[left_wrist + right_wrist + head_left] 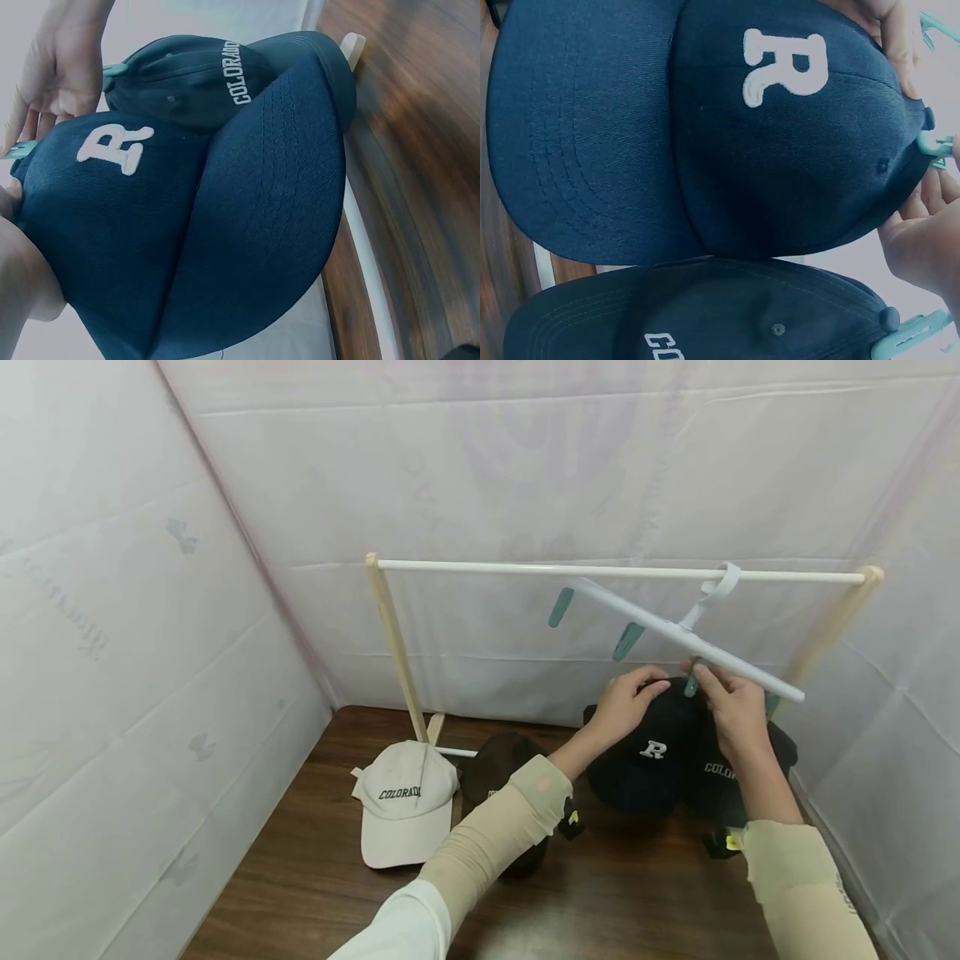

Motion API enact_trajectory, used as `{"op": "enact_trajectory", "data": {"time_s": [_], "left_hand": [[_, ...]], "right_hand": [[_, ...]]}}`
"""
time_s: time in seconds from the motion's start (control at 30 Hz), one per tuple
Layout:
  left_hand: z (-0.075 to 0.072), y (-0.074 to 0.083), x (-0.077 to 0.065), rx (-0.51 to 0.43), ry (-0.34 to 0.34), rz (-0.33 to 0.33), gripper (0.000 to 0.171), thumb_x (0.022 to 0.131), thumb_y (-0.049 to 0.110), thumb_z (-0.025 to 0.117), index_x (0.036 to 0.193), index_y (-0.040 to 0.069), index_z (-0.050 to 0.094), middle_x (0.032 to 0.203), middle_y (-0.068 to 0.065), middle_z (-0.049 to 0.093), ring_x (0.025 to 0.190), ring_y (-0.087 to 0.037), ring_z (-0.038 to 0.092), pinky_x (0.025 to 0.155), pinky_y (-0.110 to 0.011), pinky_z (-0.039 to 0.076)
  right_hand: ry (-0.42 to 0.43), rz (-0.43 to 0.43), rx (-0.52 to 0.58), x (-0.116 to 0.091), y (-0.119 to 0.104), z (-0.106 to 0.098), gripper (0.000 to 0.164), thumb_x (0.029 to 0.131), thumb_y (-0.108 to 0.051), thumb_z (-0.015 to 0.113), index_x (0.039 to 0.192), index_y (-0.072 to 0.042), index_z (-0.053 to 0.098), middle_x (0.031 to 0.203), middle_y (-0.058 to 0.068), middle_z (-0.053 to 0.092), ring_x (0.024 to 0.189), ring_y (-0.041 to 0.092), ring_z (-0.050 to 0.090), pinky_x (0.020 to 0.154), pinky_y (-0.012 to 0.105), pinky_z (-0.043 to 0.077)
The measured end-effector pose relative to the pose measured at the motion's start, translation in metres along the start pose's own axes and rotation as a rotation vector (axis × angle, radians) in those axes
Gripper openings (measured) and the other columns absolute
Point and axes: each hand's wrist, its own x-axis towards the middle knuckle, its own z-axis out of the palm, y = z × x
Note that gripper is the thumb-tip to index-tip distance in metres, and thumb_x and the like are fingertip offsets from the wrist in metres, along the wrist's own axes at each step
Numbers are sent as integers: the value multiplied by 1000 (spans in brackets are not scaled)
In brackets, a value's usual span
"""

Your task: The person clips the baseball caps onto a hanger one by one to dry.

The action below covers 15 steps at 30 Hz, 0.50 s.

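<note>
A dark navy cap (637, 768) with a white letter R hangs below a white clip hanger (660, 625), its brim downward. My left hand (624, 703) grips the top of this cap's crown from the left. With thumb and fingers, my right hand (738, 710) pinches a green clip (691, 681) at the cap's top; the right wrist view shows the clip (934, 145) right at the crown's button. Beside it, a dark COLORADO cap (705, 319) hangs from another green clip (911, 335), partly behind my right forearm in the head view.
The hanger's hook (726, 583) sits over the white rod (525, 568) of a wooden-sided rack (396, 643), and the hanger slopes down rightward. Two more green clips (628, 641) hang unused on its left. A beige COLORADO cap (405, 793) and a dark brown cap (495, 760) lie on the table (600, 893).
</note>
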Motion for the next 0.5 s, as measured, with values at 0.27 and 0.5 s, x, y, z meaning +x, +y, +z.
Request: {"op": "enact_trajectory", "data": {"time_s": [0.27,0.5], "left_hand": [[-3,-3,0,-10,-16,-19,28,107,30,53,127,15,68,126,1,69,108,-4,62,89,-12,45],[-9,-6,-4,3,-17,-41,28,107,27,55,131,14,65,130,0,67,116,-7,61,94,-15,46]], "right_hand": [[-19,44,15,0,-2,3,44,100,-34,65,132,-4,68,118,-9,67,124,8,53,97,14,43],[-14,16,-203,-4,-3,15,56,103,-48,55,130,1,66,131,4,61,137,23,43,119,51,28]]}}
